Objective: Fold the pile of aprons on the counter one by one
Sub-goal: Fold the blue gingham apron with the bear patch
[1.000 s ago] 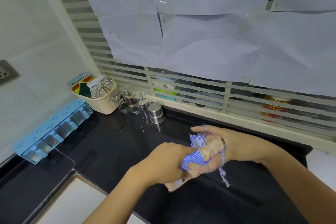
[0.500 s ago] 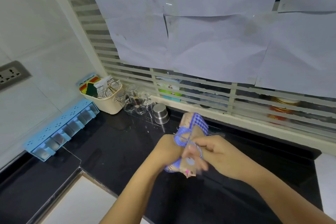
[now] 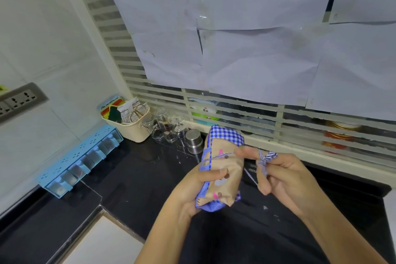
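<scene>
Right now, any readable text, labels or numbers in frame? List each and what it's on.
None legible.
Print on the blue card behind the basket: blurred.
Fine print on the white packet in the basket: too small.
Marks on the paper sheets: faint, unreadable.
The apron: pictures only, no words visible.

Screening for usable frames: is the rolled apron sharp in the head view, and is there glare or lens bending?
Head view: rolled apron and left hand fairly sharp, right hand fingertips slightly soft; small glare on the papers; window slats bow near the edges; black counter shows little detail.
</scene>
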The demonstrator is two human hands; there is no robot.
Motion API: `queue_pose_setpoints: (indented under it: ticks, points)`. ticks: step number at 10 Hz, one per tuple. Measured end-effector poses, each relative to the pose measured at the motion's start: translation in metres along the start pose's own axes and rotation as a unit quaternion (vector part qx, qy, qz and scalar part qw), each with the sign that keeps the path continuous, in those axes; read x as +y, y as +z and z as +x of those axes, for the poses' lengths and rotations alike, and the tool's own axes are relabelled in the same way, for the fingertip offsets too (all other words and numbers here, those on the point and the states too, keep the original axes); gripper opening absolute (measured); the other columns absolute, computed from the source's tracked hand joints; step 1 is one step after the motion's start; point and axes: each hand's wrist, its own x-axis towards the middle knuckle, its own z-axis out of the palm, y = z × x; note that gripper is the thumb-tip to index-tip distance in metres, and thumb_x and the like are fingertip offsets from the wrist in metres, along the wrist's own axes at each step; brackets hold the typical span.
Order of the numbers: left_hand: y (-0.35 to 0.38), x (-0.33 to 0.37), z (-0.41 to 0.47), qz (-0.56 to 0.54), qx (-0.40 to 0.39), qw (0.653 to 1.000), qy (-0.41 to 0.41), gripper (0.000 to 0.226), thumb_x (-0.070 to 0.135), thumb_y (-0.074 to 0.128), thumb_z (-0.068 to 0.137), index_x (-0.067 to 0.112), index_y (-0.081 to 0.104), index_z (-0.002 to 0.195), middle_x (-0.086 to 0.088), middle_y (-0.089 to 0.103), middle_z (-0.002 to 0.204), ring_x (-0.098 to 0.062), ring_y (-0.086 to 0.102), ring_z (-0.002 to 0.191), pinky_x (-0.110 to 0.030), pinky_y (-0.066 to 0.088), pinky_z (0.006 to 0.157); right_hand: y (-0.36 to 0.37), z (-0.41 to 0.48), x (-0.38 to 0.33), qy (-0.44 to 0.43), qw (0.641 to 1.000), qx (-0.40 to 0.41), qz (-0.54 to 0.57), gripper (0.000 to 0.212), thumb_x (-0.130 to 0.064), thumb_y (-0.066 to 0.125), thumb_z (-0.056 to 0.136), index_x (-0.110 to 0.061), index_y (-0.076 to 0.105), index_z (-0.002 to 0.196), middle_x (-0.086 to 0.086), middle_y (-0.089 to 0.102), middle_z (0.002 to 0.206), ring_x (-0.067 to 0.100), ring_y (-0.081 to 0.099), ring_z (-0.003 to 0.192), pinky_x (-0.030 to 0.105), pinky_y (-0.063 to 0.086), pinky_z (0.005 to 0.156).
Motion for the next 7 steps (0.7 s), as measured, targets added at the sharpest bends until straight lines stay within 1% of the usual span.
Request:
queue_pose_setpoints:
  ticks: [1, 2, 3, 4, 5, 6, 7]
  points:
    - [0.005, -0.009, 0.010, -0.054, -0.009, 0.998, -0.032, 0.035, 0.015, 0.082, 0.065, -0.009, 0.065, 0.083, -0.008, 0.042, 0.034, -0.023, 0.054, 0.044, -0.030, 0.056, 0.061, 0.017, -0.001, 0.008, 0.019, 0.995, -0.052, 0.088, 0.069, -0.029, 0.085, 0.062, 0.009, 0.062, 0.114, 0.049, 0.046, 0.112, 0.005, 0.050, 0.043, 0.012, 0.041, 0.045]
    - [-0.001, -0.012, 0.020, -0.114, -0.012, 0.992, -0.053, 0.052, 0.020, 0.091, 0.056, -0.003, 0.065, 0.096, -0.006, 0.037, 0.043, -0.021, 0.043, 0.056, -0.036, 0.055, 0.079, 0.022, 0.001, 0.015, 0.001, 0.968, -0.170, 0.186, 0.077, -0.028, 0.075, 0.079, -0.010, 0.038, 0.143, 0.014, 0.034, 0.151, 0.009, 0.067, 0.087, 0.013, 0.052, 0.070]
    - [0.006, -0.010, 0.024, -0.185, -0.039, 0.981, -0.035, 0.035, 0.010, 0.089, 0.060, -0.001, 0.067, 0.085, -0.004, 0.037, 0.034, -0.014, 0.042, 0.038, -0.031, 0.057, 0.071, 0.032, 0.004, 0.008, -0.093, 0.960, -0.077, 0.254, 0.082, -0.018, 0.070, 0.083, -0.008, 0.023, 0.150, 0.011, 0.022, 0.155, 0.031, 0.038, 0.136, 0.024, 0.053, 0.087]
    - [0.023, -0.011, 0.030, -0.183, 0.032, 0.983, 0.003, 0.032, 0.003, 0.082, 0.061, -0.004, 0.066, 0.089, -0.013, 0.057, 0.054, -0.019, 0.054, 0.042, -0.029, 0.059, 0.070, 0.026, 0.014, 0.014, -0.033, 0.890, 0.011, 0.454, 0.093, -0.020, 0.093, 0.053, -0.018, 0.053, 0.136, 0.024, 0.045, 0.141, 0.032, 0.054, 0.123, 0.023, 0.058, 0.069]
    - [0.030, -0.018, 0.034, -0.019, 0.236, 0.964, 0.123, 0.034, -0.007, 0.076, 0.068, 0.006, 0.065, 0.098, -0.015, 0.073, 0.087, -0.025, 0.072, 0.072, -0.031, 0.058, 0.064, -0.011, 0.001, 0.029, -0.017, 0.769, 0.104, 0.630, 0.086, 0.007, 0.078, 0.068, -0.017, 0.044, 0.142, 0.045, 0.031, 0.137, 0.042, 0.044, 0.129, 0.033, 0.050, 0.098]
    - [0.039, -0.016, 0.037, 0.238, 0.224, 0.914, 0.238, 0.055, 0.001, 0.082, 0.068, 0.027, 0.059, 0.111, 0.006, 0.070, 0.098, -0.006, 0.069, 0.083, -0.024, 0.056, 0.072, -0.053, -0.002, 0.045, -0.179, 0.949, 0.257, 0.036, 0.039, -0.011, 0.041, 0.097, -0.019, 0.056, 0.133, 0.042, 0.024, 0.143, 0.028, 0.048, 0.130, 0.025, 0.023, 0.116]
    - [0.052, -0.005, 0.035, 0.335, 0.100, 0.907, 0.235, 0.065, 0.004, 0.082, 0.071, 0.030, 0.054, 0.123, 0.009, 0.068, 0.110, -0.004, 0.067, 0.094, -0.024, 0.055, 0.083, -0.044, 0.015, 0.022, -0.071, 0.964, 0.137, 0.217, 0.037, -0.022, 0.041, 0.093, -0.010, 0.065, 0.119, 0.014, 0.060, 0.129, 0.019, 0.061, 0.115, 0.025, 0.052, 0.092]
